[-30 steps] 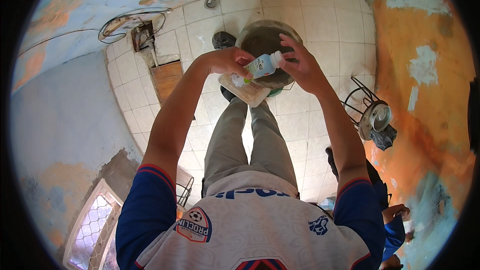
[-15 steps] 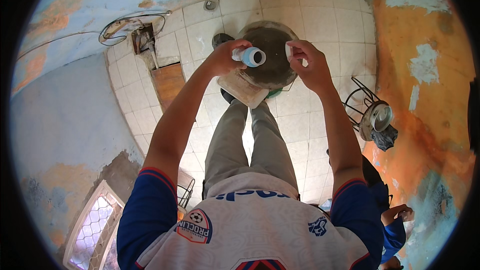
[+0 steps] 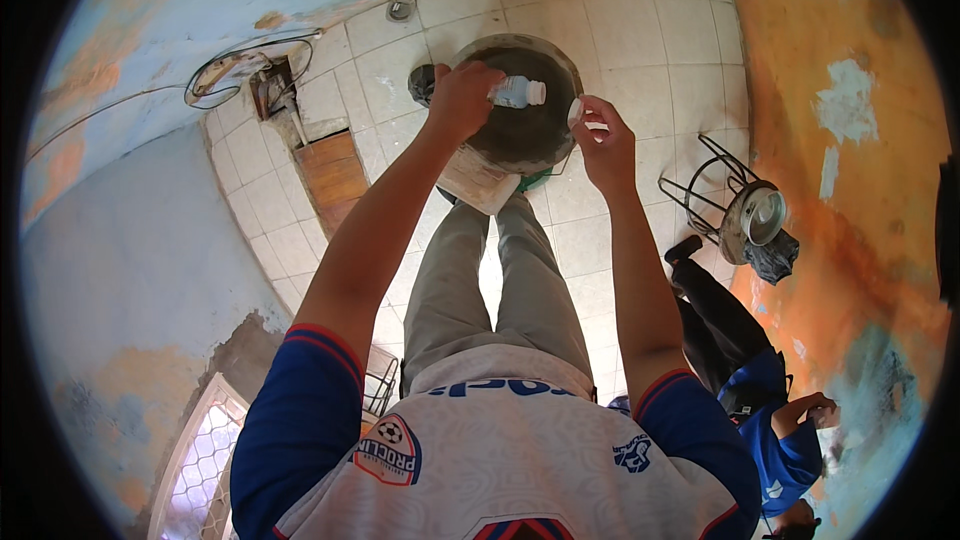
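My left hand [image 3: 466,100] is closed around a small white-and-blue plastic bottle [image 3: 514,92]. The bottle lies tipped sideways, its mouth pointing right, above a wide round tub [image 3: 545,46] with a dark grey inside. A small white cap [image 3: 575,110] is pinched between the fingertips of my right hand [image 3: 606,143], by the tub's right edge. Whether anything pours from the bottle cannot be made out. A dirty off-white rectangular container [image 3: 478,183] sits at the tub's near side, partly covering my feet. Part of a green thing [image 3: 535,180] shows beside it.
At right stands a metal-legged stool [image 3: 735,230] bearing a round metal dish [image 3: 764,215], with a black plastic bag [image 3: 773,258] next to it. Another person in a blue shirt [image 3: 780,445] is at lower right. Cables [image 3: 215,80] hang by an opening in the left wall.
The bottle has gone from facing me with its open mouth to tipped rightward over the tub. My right hand, still with the cap, has shifted slightly down and left. More of the other person shows.
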Demonstrator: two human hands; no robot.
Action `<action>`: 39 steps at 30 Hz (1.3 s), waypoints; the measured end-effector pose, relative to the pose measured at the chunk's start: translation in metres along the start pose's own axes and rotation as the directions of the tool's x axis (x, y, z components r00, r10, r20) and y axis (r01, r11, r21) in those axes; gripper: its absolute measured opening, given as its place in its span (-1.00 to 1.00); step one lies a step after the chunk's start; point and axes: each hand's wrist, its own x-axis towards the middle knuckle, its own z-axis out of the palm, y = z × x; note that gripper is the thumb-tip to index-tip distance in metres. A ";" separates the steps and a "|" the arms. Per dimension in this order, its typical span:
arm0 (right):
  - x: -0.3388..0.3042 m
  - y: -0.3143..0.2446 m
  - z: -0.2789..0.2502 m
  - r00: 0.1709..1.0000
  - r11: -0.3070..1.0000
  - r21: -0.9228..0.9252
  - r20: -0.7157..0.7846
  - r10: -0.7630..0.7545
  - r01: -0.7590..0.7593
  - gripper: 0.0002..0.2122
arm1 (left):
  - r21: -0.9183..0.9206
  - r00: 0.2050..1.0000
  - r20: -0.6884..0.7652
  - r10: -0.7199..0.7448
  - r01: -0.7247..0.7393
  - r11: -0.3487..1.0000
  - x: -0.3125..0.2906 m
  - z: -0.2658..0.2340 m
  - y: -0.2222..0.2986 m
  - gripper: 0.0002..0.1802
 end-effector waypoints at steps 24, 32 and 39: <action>0.003 0.030 -0.003 0.997 0.997 0.049 0.058 0.051 -0.054 -0.65 | 0.384 0.997 0.079 0.026 -0.055 0.922 0.006 0.075 -0.014 -0.87; 0.002 0.032 -0.008 0.996 0.997 0.045 0.060 0.064 -0.067 -0.64 | 0.382 0.994 0.113 0.007 -0.050 0.923 0.005 0.076 -0.015 -0.86; -0.004 0.033 -0.004 0.995 0.997 0.016 0.063 0.077 -0.079 -0.65 | 0.362 0.997 0.080 0.007 -0.036 0.931 0.001 0.079 -0.014 -0.87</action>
